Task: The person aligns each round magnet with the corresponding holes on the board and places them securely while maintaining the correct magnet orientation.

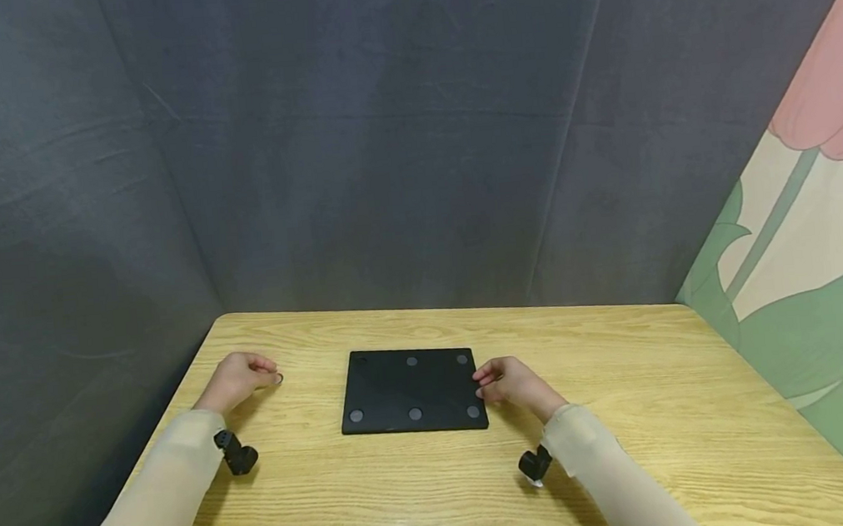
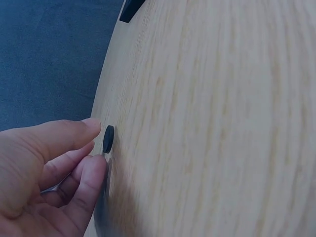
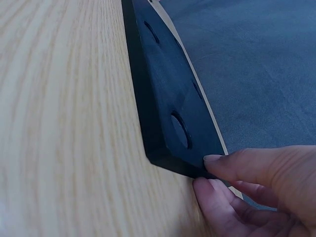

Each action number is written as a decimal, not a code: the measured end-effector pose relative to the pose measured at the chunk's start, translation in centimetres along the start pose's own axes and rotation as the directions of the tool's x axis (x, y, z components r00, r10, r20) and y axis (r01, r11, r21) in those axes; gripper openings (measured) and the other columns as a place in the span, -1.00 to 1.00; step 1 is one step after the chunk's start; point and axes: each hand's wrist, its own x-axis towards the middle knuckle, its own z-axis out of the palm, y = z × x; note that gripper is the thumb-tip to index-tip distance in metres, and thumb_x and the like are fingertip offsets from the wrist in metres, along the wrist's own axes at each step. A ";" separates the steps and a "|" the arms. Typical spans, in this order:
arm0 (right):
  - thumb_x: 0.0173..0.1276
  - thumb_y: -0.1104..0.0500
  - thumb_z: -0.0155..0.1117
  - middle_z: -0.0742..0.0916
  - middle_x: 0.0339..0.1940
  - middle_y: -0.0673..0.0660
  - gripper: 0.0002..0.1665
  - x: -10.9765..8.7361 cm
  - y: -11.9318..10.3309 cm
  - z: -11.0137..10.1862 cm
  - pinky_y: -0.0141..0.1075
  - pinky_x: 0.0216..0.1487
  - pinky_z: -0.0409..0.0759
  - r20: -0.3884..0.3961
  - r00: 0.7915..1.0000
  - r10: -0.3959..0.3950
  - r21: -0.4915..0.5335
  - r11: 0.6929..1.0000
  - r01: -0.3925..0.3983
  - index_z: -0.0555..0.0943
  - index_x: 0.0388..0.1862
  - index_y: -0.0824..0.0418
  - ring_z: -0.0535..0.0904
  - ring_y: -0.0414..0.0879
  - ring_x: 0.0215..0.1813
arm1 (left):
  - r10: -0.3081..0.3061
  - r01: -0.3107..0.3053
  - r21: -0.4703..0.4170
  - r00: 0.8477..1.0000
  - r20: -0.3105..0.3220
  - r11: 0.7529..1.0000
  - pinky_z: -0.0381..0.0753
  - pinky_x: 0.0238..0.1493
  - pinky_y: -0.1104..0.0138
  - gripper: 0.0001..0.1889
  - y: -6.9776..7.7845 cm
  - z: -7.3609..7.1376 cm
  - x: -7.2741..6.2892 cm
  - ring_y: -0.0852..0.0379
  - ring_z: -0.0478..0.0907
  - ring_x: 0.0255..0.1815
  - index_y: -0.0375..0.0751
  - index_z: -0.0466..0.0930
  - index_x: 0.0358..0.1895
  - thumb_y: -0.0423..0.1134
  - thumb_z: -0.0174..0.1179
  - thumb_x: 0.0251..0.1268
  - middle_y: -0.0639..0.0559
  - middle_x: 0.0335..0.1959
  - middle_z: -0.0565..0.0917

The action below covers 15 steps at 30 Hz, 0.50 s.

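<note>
A small black disc (image 2: pixel 108 139) sits low over the table at the left, right at the fingertips of my left hand (image 1: pixel 245 374). The left thumb and index finger are spaced about the disc's width apart, with a thin gap between thumb and disc in the left wrist view. My right hand (image 1: pixel 511 385) grips the right edge of a flat black board (image 1: pixel 413 389). In the right wrist view one fingertip lies on the board's top face and another against its edge. Several dark grey round pieces (image 1: pixel 356 416) sit in the board; its far left recess (image 1: pixel 361 360) looks darker.
The board lies on a light wood table (image 1: pixel 322 505). A dark grey curtain (image 1: pixel 384 174) runs along the table's far and left sides. At the right is a wall covering with a flower print (image 1: pixel 807 279).
</note>
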 end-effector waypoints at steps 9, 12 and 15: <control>0.08 0.52 0.28 0.63 -0.30 0.19 -0.67 0.1 0.0 0.0 -0.37 -0.33 0.53 0.010 1.000 0.010 0.005 1.000 -0.011 0.58 -0.11 0.44 0.62 -0.12 -0.31 | -0.010 0.011 -0.021 1.000 0.016 1.000 0.46 -0.19 0.23 -0.65 0.1 0.2 0.0 -0.01 0.51 -0.20 -0.43 0.60 -0.03 -0.26 0.32 0.18 -0.20 -0.17 0.63; 0.07 0.53 0.28 0.63 -0.31 0.19 -0.67 0.0 -0.1 0.0 -0.36 -0.35 0.52 0.002 1.000 0.012 0.007 1.000 -0.012 0.59 -0.13 0.43 0.62 -0.12 -0.33 | -0.017 0.017 -0.026 1.000 0.017 1.000 0.46 -0.16 0.21 -0.65 0.1 0.2 0.0 -0.03 0.53 -0.17 -0.42 0.60 -0.03 -0.27 0.33 0.18 -0.20 -0.15 0.63; 0.07 0.52 0.28 0.64 -0.31 0.19 -0.67 0.0 -0.1 0.0 -0.36 -0.34 0.52 0.001 1.000 0.009 -0.002 1.000 -0.009 0.59 -0.13 0.43 0.62 -0.13 -0.33 | -0.013 0.013 -0.019 1.000 0.019 1.000 0.46 -0.16 0.22 -0.67 0.3 0.1 -0.1 -0.03 0.52 -0.17 -0.42 0.60 -0.04 -0.29 0.33 0.17 -0.19 -0.17 0.63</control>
